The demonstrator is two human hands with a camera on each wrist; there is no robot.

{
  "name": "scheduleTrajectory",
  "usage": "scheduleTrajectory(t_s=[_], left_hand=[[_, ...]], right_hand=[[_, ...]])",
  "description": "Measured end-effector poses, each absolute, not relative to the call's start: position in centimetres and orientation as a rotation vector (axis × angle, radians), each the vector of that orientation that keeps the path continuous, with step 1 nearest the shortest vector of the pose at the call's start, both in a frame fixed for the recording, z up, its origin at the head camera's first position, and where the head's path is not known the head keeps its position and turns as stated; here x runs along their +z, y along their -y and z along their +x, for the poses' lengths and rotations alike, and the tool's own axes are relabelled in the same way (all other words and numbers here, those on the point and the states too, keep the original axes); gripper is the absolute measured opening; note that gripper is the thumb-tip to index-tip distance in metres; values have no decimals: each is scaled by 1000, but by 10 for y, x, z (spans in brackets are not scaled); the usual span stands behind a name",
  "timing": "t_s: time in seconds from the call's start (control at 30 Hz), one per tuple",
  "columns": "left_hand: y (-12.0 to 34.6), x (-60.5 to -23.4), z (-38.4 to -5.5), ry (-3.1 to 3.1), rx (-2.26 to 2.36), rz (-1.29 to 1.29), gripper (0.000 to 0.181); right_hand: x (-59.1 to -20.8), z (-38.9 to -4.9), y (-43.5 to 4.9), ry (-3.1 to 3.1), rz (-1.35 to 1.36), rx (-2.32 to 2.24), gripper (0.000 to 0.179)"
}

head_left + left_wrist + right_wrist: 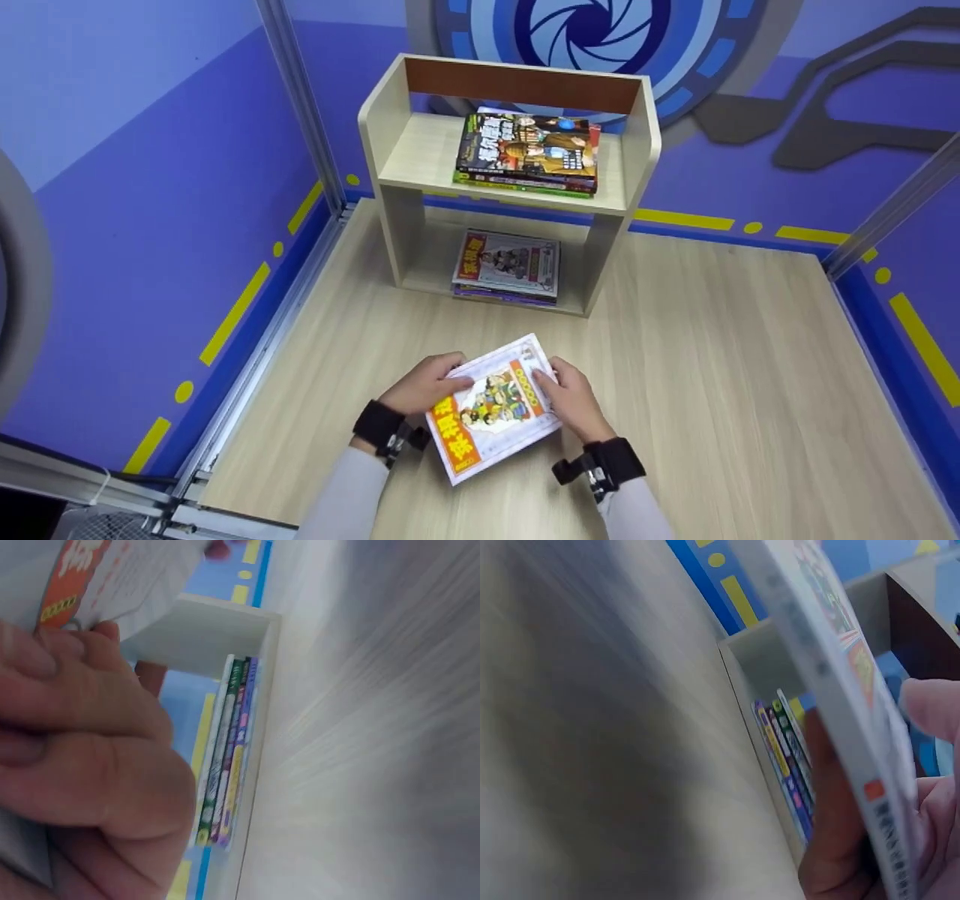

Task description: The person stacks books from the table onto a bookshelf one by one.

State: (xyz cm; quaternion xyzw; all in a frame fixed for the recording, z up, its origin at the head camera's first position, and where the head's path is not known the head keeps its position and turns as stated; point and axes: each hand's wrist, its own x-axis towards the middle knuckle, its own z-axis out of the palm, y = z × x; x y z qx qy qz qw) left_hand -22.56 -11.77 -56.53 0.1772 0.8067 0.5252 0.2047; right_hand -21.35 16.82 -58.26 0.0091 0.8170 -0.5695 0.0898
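Observation:
A white book (495, 405) with an orange title band and a cartoon group on its cover is held tilted above the table. My left hand (426, 384) grips its left edge, thumb on the cover and fingers beneath. On the opposite edge, my right hand (574, 397) grips it the same way. In the right wrist view the book's spine (847, 712) shows between thumb and fingers. The left wrist view has my curled left fingers (90, 705) in front, with part of the book (142, 585) behind them.
Beyond the hands stands a two-tier wooden shelf (390, 225). A stack of comic books (525, 150) lies on its upper tier, another stack (506, 262) on the lower. Wood-grain table (720, 375) surrounds it, bounded by blue-purple walls (187, 187) and metal posts (300, 97).

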Motion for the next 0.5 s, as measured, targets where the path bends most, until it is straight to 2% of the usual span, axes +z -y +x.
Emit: scheduleTrajectory(t_s=[0.13,0.27,0.37,0.5], left_hand=[[106,-573,-237,-2266,1497,479,26],[96,-580,-240,-2306,1633,399,20],[85,-587,-238,-2289,1825,236,18],[66,-596,-232,-2181,2039,-17,32]], right_hand=[[-587,-203,-183,-2484,57,-1686,16],[-589,-194,-192,-2550,93,-1700,15],[-591,-192,-199,-2581,173,-1732,13],[-592,-190,-205,-2572,313,-1795,18]])
